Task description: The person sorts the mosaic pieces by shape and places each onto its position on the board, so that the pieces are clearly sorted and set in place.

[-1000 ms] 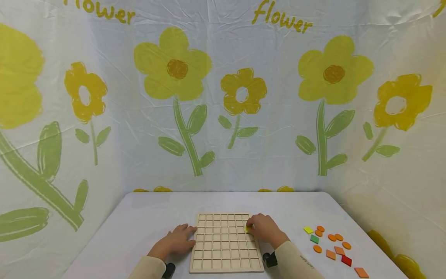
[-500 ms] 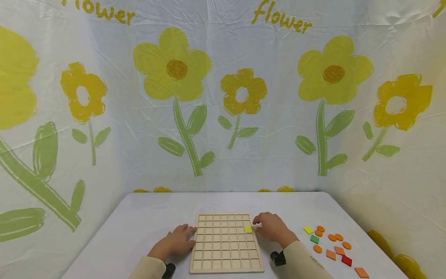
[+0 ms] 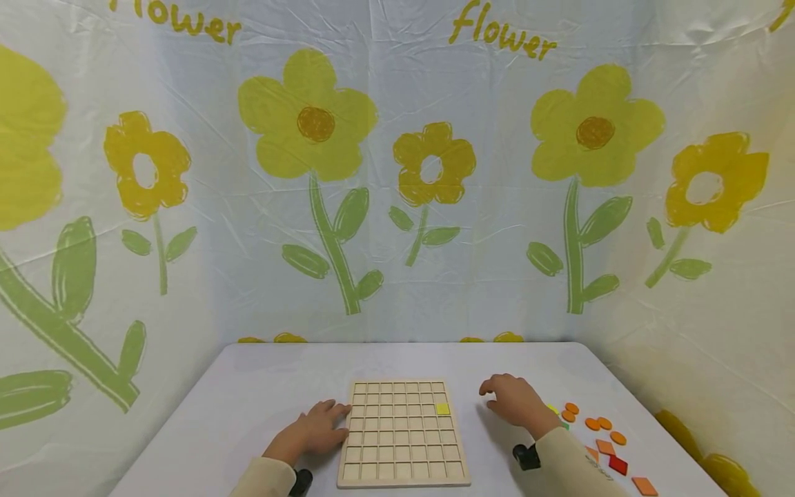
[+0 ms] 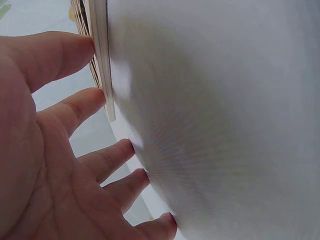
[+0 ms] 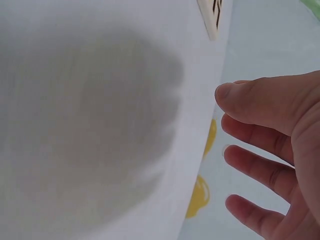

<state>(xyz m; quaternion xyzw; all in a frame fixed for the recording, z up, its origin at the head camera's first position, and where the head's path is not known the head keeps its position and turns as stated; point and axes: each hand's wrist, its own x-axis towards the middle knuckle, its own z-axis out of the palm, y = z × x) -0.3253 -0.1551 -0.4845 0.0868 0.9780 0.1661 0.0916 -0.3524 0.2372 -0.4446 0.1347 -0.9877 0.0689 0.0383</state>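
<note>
A pale wooden grid board [image 3: 396, 437] lies flat on the white table. One yellow square tile [image 3: 443, 408] sits in a cell of its rightmost column, near the far end. My left hand [image 3: 315, 428] rests at the board's left edge; in the left wrist view its thumb and index fingertips touch the side of the board [image 4: 102, 55], the other fingers spread on the tabletop. Over the table right of the board is my right hand [image 3: 514, 400], with loosely bent fingers. Nothing is between its thumb and fingers in the right wrist view [image 5: 260, 145].
Loose pieces lie on the right of the table [image 3: 292, 373]: several orange discs [image 3: 593, 424], orange square tiles [image 3: 644, 485] and a red tile [image 3: 617, 464]. My right forearm partly covers a yellow piece [image 3: 551, 408] and a green one [image 3: 565, 426]. A flower-printed cloth [image 3: 497, 276] hangs behind.
My right hand has let go of the yellow tile, which stays in its cell, and has moved right, away from the board. My left hand has kept its place.
</note>
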